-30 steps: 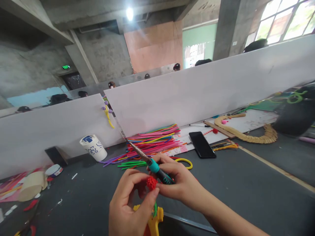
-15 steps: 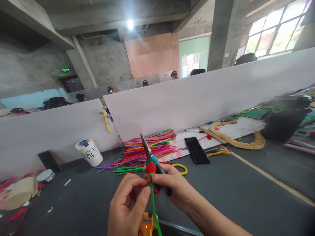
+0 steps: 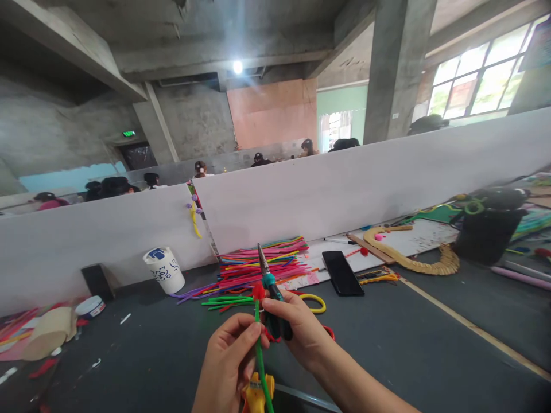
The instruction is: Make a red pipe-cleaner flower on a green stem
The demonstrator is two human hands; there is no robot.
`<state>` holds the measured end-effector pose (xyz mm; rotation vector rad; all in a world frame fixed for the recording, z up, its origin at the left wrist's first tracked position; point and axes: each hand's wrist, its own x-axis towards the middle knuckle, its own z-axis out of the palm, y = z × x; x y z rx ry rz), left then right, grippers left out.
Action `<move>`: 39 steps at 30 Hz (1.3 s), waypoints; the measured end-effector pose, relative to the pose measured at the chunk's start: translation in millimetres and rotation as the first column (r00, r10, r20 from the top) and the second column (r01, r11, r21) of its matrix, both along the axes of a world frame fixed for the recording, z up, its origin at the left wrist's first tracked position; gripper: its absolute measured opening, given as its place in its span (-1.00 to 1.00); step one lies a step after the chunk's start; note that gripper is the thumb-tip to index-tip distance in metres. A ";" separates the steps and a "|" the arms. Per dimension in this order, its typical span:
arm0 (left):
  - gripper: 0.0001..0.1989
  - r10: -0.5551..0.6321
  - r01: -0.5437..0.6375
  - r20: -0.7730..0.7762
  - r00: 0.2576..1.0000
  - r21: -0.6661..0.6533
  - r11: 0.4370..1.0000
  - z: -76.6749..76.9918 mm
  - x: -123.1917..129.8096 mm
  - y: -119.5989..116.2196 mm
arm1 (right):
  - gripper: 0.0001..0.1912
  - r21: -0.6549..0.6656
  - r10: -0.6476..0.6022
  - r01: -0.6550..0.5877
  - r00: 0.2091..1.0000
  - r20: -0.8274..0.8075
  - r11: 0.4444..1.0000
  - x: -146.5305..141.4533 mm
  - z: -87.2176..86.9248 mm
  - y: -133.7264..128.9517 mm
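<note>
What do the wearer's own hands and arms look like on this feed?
The left hand and right hand are both ungloved, with no ring visible. The right forearm shows no sleeve, watch or bracelet as far as the frame's edge. The left forearm is out of view.

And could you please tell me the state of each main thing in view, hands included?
Left hand: pinching the green stem.
Right hand: gripping the pliers.
Green stem: roughly upright, slightly bent, red tuft at its top.
Pliers: tip up, jaws apparently closed.
Phone: lying flat, screen dark.
Coloured stems: loosely piled.
White container: standing.
Ceiling light: lit.
Exit sign: lit.
</note>
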<state>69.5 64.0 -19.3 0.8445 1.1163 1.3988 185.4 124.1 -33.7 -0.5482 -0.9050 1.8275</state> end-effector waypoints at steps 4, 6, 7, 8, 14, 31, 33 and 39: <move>-0.65 0.016 -0.016 -0.033 0.999 0.024 1.000 -5.5 -5.4 -8.6 | -0.60 -0.015 0.002 -0.001 1.000 0.031 1.000 0.2 0.2 -4.0; -0.64 0.022 -0.020 -0.059 0.998 0.036 0.999 -7.9 -7.7 -12.4 | -0.59 -0.016 0.023 -0.022 0.999 0.047 1.000 -0.3 0.8 -8.0; -0.65 0.024 -0.021 -0.074 0.997 0.042 0.999 -8.6 -8.4 -14.8 | -0.60 -0.016 0.032 -0.031 0.998 0.053 0.999 -0.6 1.4 -10.6; -0.66 0.027 -0.023 -0.088 0.996 0.050 0.998 -8.9 -8.9 -17.4 | -0.61 -0.014 0.039 -0.038 0.998 0.056 0.999 -0.9 2.2 -13.6; -0.69 0.016 -0.006 -0.107 0.994 0.087 0.996 -8.5 -10.0 -33.9 | -0.64 0.018 0.082 -0.082 0.995 0.050 0.996 -3.3 9.2 -32.1; -0.71 0.223 -0.217 -0.059 0.973 0.093 0.972 -3.7 -45.9 -42.7 | -0.55 0.207 -0.079 -0.023 0.878 0.473 0.978 12.8 -21.7 -30.4; -0.72 0.257 -0.243 -0.124 0.958 0.118 0.963 -6.3 -52.8 -42.7 | -0.54 0.251 -0.091 -0.072 0.808 0.582 0.965 17.9 -28.1 -29.0; -0.87 0.377 -0.245 -0.421 0.825 0.335 0.910 -29.1 -78.1 -39.1 | -0.69 0.504 -0.324 -0.278 0.501 0.803 0.818 46.6 -41.5 -15.7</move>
